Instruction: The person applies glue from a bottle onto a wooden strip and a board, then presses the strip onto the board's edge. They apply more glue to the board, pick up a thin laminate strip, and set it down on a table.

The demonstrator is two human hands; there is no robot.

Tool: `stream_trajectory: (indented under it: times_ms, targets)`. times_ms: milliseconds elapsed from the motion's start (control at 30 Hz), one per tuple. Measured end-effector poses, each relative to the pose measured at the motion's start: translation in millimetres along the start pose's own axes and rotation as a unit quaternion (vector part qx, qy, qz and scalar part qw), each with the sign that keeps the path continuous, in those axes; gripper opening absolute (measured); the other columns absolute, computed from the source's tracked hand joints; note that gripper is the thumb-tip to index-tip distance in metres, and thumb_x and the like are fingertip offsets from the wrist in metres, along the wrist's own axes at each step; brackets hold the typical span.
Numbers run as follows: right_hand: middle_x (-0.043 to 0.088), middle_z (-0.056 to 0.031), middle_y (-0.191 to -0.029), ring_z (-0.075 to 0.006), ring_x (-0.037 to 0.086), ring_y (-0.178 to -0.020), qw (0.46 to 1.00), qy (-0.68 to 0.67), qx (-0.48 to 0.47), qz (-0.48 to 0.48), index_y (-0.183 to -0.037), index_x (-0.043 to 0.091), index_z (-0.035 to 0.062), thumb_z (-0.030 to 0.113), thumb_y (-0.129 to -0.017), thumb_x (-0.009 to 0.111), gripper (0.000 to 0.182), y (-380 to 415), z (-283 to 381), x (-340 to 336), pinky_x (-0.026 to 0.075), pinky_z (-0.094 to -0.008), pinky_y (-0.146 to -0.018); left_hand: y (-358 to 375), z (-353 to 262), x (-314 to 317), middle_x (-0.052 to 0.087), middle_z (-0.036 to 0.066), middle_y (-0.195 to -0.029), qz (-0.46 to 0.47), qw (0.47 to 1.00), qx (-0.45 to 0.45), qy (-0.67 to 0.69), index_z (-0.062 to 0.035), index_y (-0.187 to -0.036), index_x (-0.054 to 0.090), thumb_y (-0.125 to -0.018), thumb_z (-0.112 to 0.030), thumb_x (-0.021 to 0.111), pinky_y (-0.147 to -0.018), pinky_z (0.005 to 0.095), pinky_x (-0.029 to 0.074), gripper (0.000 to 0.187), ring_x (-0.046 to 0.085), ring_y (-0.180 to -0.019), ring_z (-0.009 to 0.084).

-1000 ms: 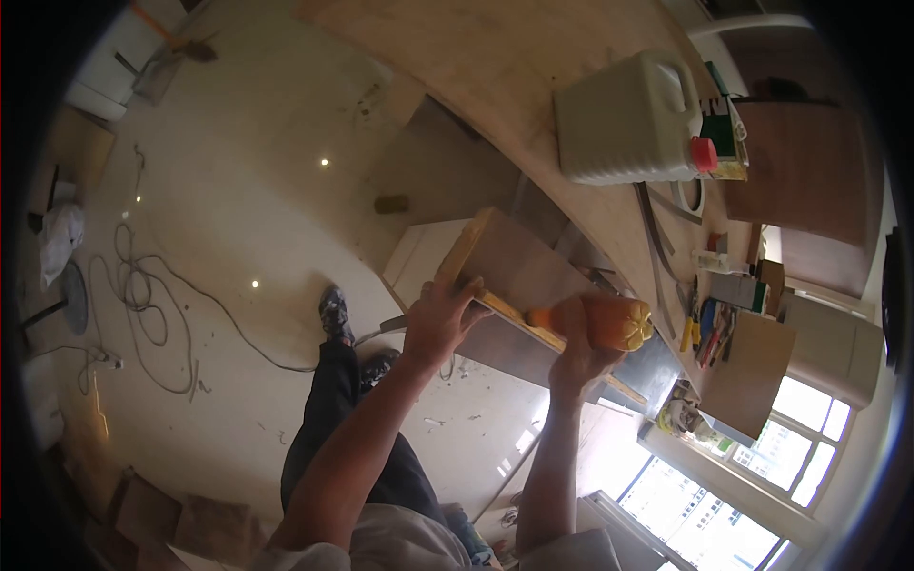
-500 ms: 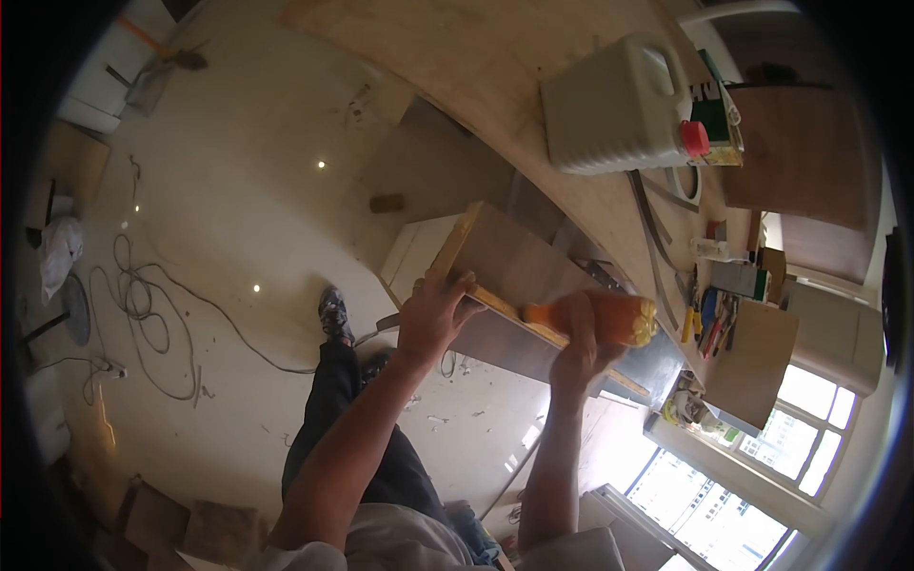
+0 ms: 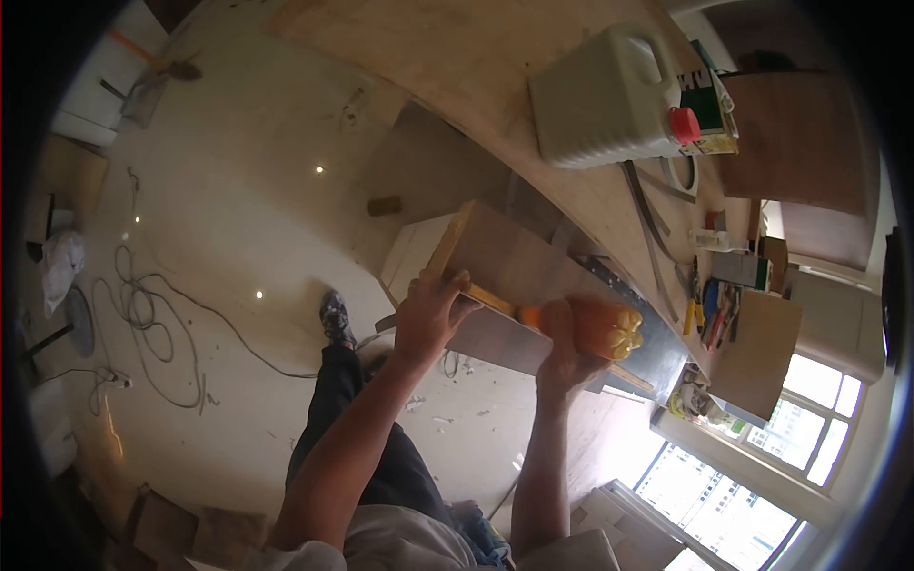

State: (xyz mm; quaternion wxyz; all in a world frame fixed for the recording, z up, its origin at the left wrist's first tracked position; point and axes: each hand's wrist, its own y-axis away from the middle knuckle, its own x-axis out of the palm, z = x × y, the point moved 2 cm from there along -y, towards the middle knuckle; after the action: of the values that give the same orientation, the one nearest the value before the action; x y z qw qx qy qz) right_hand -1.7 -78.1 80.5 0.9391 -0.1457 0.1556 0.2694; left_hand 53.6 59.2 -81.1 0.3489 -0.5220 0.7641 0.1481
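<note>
My right hand (image 3: 564, 360) is wrapped round a clear plastic bottle (image 3: 606, 328) with orange-amber liquid inside. The bottle is tipped on its side, its base toward the right and its narrow neck right at the yellowish edge (image 3: 490, 297) of a brown wooden box (image 3: 519, 259). With fingers over that same edge and the thumb apart, my left hand (image 3: 428, 319) grips the box, to the left of the bottle's neck. Part of the edge is hidden behind the bottle and my right hand.
A large jerrycan (image 3: 605, 100) with a red cap stands on the workbench (image 3: 447, 57). Hand tools (image 3: 714, 314) lie farther along it, near a tan board (image 3: 757, 357). A cable (image 3: 143, 319) lies looped on the floor at left, and scraps lie near my feet.
My right hand has shifted slightly left and down with the bottle, whose neck has moved a little along the edge. My left hand stays in nearly the same place on the box.
</note>
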Motion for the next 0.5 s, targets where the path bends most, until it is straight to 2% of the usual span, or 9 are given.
stream_trajectory:
  times_ms: [33, 133, 233, 333, 433, 500]
  targets:
    - [0.074, -0.0087, -0.107, -0.0194, 0.072, -0.095, 0.999, 0.038, 0.027, -0.028, -0.116, 0.07, 0.002, 0.009, -0.089, 0.087, 0.033, -1, -3, -9, 0.06, -0.0336, -0.088, 0, 0, -1, 0.053, 0.013, -0.114, -0.002, 1.0, 0.0, 0.002, -0.0227, -0.136, 0.066, -0.089, -0.05, 0.084, -0.065, 0.0446, 0.064, 0.056, 0.069, -0.091, 0.0342]
    - [0.074, -0.0087, -0.107, -0.0193, 0.073, -0.095, 0.997, 0.031, 0.018, -0.062, -0.116, 0.069, 0.0019, 0.008, -0.089, 0.087, 0.033, 4, -10, -1, 0.06, -0.0325, -0.088, -1, -2, 1, 0.052, 0.013, -0.115, -0.006, 1.0, 0.001, -0.001, -0.0224, -0.136, 0.066, -0.089, -0.05, 0.084, -0.065, 0.0441, 0.064, 0.057, 0.069, -0.091, 0.034]
    - [0.074, -0.0087, -0.108, -0.0188, 0.073, -0.095, 0.999, -0.02, -0.044, -0.006, -0.115, 0.069, 0.0024, 0.006, -0.089, 0.087, 0.033, 15, -4, 30, 0.059, -0.0319, -0.088, -1, -2, 2, 0.052, 0.013, -0.114, 0.003, 1.0, 0.0, -0.01, -0.0219, -0.136, 0.066, -0.089, -0.05, 0.085, -0.065, 0.0432, 0.064, 0.058, 0.068, -0.092, 0.0335]
    - [0.074, -0.0082, -0.106, -0.0178, 0.072, -0.093, 0.995, 0.061, -0.073, 0.042, -0.115, 0.068, 0.0031, 0.005, -0.088, 0.087, 0.033, 21, 13, 32, 0.058, -0.0308, -0.086, 0, -1, 3, 0.053, 0.013, -0.114, 0.01, 1.0, -0.007, 0.002, -0.0216, -0.136, 0.066, -0.088, -0.05, 0.085, -0.065, 0.0428, 0.065, 0.059, 0.068, -0.093, 0.0332]
    - [0.073, -0.0076, -0.104, -0.0168, 0.07, -0.092, 0.997, -0.07, -0.026, -0.007, -0.114, 0.067, 0.0036, 0.003, -0.087, 0.086, 0.033, 20, 4, 11, 0.057, -0.0303, -0.085, 0, -1, 1, 0.053, 0.013, -0.114, -0.007, 1.0, -0.001, -0.001, -0.0213, -0.136, 0.067, -0.088, -0.049, 0.086, -0.066, 0.0428, 0.065, 0.059, 0.069, -0.094, 0.0331]
    - [0.072, -0.0076, -0.104, -0.0166, 0.07, -0.094, 0.998, -0.059, -0.012, -0.02, -0.116, 0.065, 0.0035, 0.003, -0.087, 0.086, 0.036, 20, 1, 0, 0.058, -0.0308, -0.087, -1, -2, 2, 0.053, 0.013, -0.113, -0.015, 1.0, 0.006, -0.007, -0.0212, -0.136, 0.067, -0.088, -0.049, 0.086, -0.066, 0.0429, 0.064, 0.059, 0.069, -0.095, 0.033]
